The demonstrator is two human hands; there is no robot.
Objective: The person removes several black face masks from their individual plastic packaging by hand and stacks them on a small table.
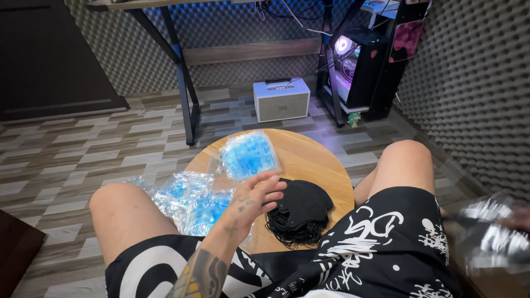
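Round wooden desk (314, 160), smooth pale grain, between my knees. On it: a stack of black face masks (301, 212), soft matte fabric with tangled ear loops, long axis running away from me. My left hand (255, 197) hovers touching the stack's left edge, fingers spread wide, holding nothing; it is the nearer hand. Left of the stack: glossy clear packets with blue contents (190, 201), heaped; one flat packet (249, 154) beyond. My right hand (516, 221), far right of the stack, is blurred against crinkly clear plastic (486, 234); its grip I cannot tell.
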